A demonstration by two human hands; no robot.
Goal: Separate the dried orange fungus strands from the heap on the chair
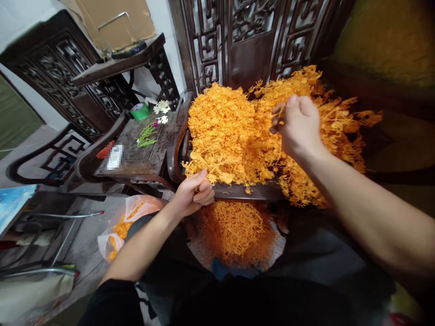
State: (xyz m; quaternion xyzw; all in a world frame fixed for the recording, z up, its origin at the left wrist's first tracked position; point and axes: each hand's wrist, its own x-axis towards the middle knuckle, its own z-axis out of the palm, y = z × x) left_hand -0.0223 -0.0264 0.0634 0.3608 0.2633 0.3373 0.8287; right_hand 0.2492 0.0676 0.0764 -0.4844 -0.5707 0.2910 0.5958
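Orange plastic-looking sprigs are heaped on a dark wooden seat, in a dense left pile (220,117) and a looser right pile (340,122). My left hand (195,192), at the seat's front edge, has its fingers closed on an orange sprig (220,170) that lies over the left pile. Above the right pile is my right hand (301,122), its fingers curled together; whatever they hold, if anything, is too small to make out. Thin orange stems (238,226) form another heap below the seat, between my legs.
A dark side table (132,158) at the left bears green tape (139,111), green sprigs (147,136), white flowers (162,107) and a red item (105,150). A plastic bag (134,210) with orange pieces lies on the floor. Carved wooden chair backs (253,59) rise behind.
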